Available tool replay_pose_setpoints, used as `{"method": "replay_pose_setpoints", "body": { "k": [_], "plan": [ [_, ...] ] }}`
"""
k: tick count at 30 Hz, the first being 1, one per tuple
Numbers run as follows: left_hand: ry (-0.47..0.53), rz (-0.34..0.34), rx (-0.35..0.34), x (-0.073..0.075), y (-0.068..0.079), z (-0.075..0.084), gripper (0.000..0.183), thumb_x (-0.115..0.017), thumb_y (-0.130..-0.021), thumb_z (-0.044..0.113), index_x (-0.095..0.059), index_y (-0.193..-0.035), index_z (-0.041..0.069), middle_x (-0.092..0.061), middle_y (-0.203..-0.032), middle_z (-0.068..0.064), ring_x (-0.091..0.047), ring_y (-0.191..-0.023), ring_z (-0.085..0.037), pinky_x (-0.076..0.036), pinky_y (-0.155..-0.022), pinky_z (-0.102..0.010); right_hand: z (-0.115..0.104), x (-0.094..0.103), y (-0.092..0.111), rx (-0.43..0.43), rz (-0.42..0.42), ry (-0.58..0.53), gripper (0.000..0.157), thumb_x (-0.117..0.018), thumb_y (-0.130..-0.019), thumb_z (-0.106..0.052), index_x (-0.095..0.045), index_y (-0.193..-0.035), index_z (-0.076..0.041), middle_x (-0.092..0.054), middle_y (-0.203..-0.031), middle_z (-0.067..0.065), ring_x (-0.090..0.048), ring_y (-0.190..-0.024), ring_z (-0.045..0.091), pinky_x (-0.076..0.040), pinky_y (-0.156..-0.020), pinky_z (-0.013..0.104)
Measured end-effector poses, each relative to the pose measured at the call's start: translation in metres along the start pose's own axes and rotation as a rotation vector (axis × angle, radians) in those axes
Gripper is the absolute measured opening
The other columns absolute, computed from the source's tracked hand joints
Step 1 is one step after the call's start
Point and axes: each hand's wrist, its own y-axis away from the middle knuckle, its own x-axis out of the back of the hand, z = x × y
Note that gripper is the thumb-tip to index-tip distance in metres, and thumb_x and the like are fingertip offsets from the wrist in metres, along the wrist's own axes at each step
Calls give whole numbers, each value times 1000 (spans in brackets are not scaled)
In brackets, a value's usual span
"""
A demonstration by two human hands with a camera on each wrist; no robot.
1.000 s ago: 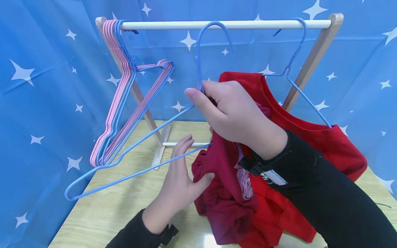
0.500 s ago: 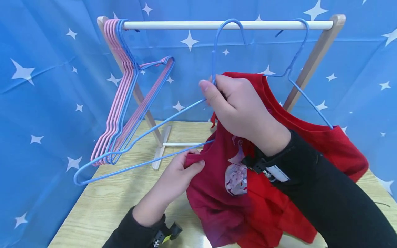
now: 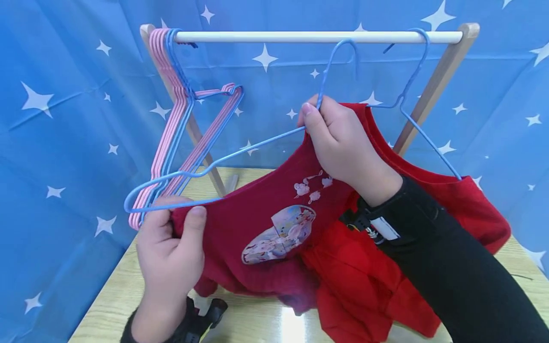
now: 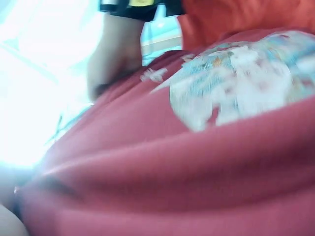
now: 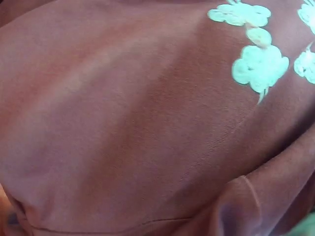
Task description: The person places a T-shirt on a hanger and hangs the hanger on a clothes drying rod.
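A blue wire hanger (image 3: 253,148) tilts across the head view. My right hand (image 3: 345,143) grips it just below the hook, fingers curled round the wire. A dark red garment (image 3: 231,228) with white flowers and a round pale print hangs stretched between my hands. My left hand (image 3: 171,252) pinches the garment's edge near the hanger's left end, where the cloth covers part of the lower wire. The left wrist view shows the garment (image 4: 138,147) pulled taut, with my right hand (image 4: 115,54) beyond it. Cloth with flowers (image 5: 147,108) fills the right wrist view.
The white rail (image 3: 266,36) of a wooden-ended rack runs behind. Several pink and blue hangers (image 3: 171,119) hang at its left end. A bright red garment (image 3: 442,200) on a blue hanger (image 3: 413,71) hangs at the right. Below is a wooden table (image 3: 107,305).
My left hand took hold of the garment's edge and drew it left and up along the hanger, spreading the cloth and its print. My right hand shifted right with the hanger.
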Motion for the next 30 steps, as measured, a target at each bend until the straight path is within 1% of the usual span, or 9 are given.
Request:
{"method": "replay_pose_setpoints", "body": {
  "k": [3, 6, 9, 12, 14, 17, 20, 25, 30],
  "plan": [
    [1, 167, -66, 7, -1, 7, 22, -69, -84, 1, -57, -89, -18, -57, -75, -9, -55, -68, -13, -41, -59, -18, 6, -3, -1, 18, -17, 0, 28, -48, -100, -31, -54, -103, -4, -60, -85, 2, -60, -74, 10, -55, -78, 33],
    [84, 312, -124, 7, -2, 10, 30, -75, -81, 4, -56, -85, -19, -55, -71, -11, -52, -66, -15, -40, -60, -19, 11, -5, -2, 26, -29, -1, 25, -47, -101, -27, -53, -101, -3, -57, -84, 4, -59, -74, 11, -53, -77, 33],
    [125, 409, -172, 6, -5, 10, 36, -81, -77, 9, -56, -81, -17, -53, -66, -12, -49, -65, -15, -39, -61, -19, 15, -7, -2, 29, -35, -13, 24, -46, -101, -25, -52, -100, -2, -54, -82, 5, -57, -71, 13, -51, -75, 33],
    [53, 454, -141, 9, -7, 10, 40, -82, -76, 14, -55, -80, -16, -53, -68, -10, -48, -66, -15, -39, -62, -20, 18, -9, -2, 33, -31, -16, 23, -47, -101, -24, -52, -100, -2, -54, -82, 5, -57, -72, 12, -51, -75, 33],
    [-1, 440, -87, 14, -8, 11, 38, -80, -78, 10, -54, -81, -17, -53, -70, -10, -48, -67, -15, -39, -61, -20, 20, -10, -1, 32, -28, -16, 23, -47, -101, -24, -51, -100, -2, -55, -81, 5, -58, -73, 12, -52, -74, 33],
    [-56, 344, -10, 19, -9, 12, 30, -73, -81, 3, -53, -83, -18, -53, -74, -8, -48, -69, -16, -39, -60, -21, 23, -10, 0, 14, -22, -8, 23, -48, -100, -25, -51, -100, -2, -55, -81, 5, -58, -74, 12, -52, -74, 33],
    [59, 214, 17, 22, -9, 12, 20, -69, -81, -5, -53, -85, -17, -53, -78, -10, -48, -72, -18, -41, -58, -20, 26, -10, 1, -28, -9, -19, 24, -48, -101, -27, -51, -98, -3, -55, -81, 4, -58, -73, 12, -52, -73, 32],
    [355, 14, 31, 27, -8, 13, 7, -60, -82, -16, -55, -87, -17, -56, -82, -14, -51, -78, -22, -46, -60, -21, 29, -9, 2, -54, 0, -30, 27, -48, -101, -30, -51, -95, -4, -54, -76, 3, -57, -68, 12, -52, -69, 28],
    [318, -5, 183, 29, -9, 18, 4, -58, -85, -15, -58, -87, -13, -54, -81, -13, -51, -75, -22, -49, -54, -21, 34, -9, 3, -51, -13, -24, 27, -48, -101, -30, -51, -94, -5, -54, -75, 3, -57, -67, 12, -51, -68, 28]
  ]
}}
